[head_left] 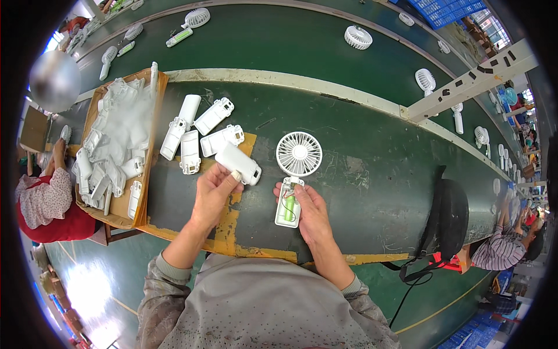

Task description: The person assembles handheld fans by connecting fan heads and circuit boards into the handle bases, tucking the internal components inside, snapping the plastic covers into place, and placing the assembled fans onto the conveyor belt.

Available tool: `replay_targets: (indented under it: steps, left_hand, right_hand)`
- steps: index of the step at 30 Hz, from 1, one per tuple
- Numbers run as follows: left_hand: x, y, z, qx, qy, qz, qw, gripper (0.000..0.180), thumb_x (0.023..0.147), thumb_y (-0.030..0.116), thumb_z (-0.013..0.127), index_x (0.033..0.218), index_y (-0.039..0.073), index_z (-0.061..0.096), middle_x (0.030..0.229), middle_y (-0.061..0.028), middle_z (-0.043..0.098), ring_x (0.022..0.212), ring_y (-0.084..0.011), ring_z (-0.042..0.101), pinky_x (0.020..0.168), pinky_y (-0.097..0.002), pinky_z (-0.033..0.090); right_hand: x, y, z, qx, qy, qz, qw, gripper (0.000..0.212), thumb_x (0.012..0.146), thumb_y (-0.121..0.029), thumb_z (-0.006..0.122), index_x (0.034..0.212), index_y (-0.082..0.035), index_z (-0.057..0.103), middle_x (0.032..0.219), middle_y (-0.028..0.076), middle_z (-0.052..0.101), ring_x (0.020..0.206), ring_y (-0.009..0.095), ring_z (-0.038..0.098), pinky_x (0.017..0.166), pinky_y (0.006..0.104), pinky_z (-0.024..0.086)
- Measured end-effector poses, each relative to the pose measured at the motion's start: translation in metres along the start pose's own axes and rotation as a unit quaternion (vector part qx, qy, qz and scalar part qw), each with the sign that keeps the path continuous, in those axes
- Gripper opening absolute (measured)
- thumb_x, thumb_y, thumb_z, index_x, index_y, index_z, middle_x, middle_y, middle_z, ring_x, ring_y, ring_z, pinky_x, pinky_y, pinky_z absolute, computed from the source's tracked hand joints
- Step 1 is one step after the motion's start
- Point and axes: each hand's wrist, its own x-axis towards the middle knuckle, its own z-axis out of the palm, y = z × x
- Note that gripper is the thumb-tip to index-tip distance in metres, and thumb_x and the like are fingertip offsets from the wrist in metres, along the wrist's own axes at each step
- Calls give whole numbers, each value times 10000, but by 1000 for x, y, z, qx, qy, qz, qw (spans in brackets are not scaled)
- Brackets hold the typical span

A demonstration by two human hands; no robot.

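My left hand (214, 195) grips a white plastic handle cover (238, 163) by its lower edge, smooth outer side up, a little above the table. A pale wrap shows on its thumb. My right hand (311, 212) is closed around the handle of a small white handheld fan (299, 153). The round grille points away from me. That handle lies open toward me, showing a green battery (289, 207) and thin wires inside. Beyond my left hand several loose white handle covers (214, 115) lie in a group, some hollow side up.
A cardboard box (152, 145) of white plastic parts stands at the left. Behind a pale rail (256, 75) runs a green conveyor (279, 43) carrying fans. A black bag (452, 215) with straps lies at the right edge. People sit at both sides.
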Motion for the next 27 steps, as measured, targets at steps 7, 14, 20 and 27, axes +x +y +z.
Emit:
replay_targets:
  steps: [7, 14, 20, 27]
  left_hand:
    - [-38, 10, -8, 167, -62, -175, 968, 254, 868, 55, 520, 1100, -49, 528, 923, -109, 635, 744, -133, 629, 715, -241, 506]
    - [-12, 37, 1, 620, -16, 250, 744, 528, 673, -4, 649, 1168, -24, 466, 1186, -183, 452, 1077, -337, 460, 928, -400, 398]
    - [0, 33, -5, 653, -78, 198, 727, 532, 665, 12, 669, 1152, -35, 460, 1106, -164, 492, 1032, -331, 496, 874, -391, 433]
    - [-5, 37, 8, 642, -39, 67, 763, 439, 677, 191, 698, 986, -14, 463, 854, -182, 578, 766, -342, 600, 706, -406, 486]
  right_hand:
    - [0, 4, 0, 14, 3, -11, 1000, 259, 952, -170, 436, 1087, 47, 477, 1081, 195, 593, 979, 242, 607, 827, 336, 516]
    - [0, 1, -1, 7, -10, -1, 1000, 278, 960, -178, 415, 1130, 35, 467, 1111, 179, 581, 1010, 226, 594, 840, 319, 507]
    - [-4, -2, -1, 16, -39, 21, 999, 337, 957, -188, 404, 1206, 38, 434, 1191, 161, 541, 1074, 217, 553, 892, 315, 470]
    - [-5, -7, -5, 97, -89, 45, 990, 419, 878, -101, 375, 1268, 53, 391, 1230, 150, 515, 1116, 207, 517, 954, 337, 408]
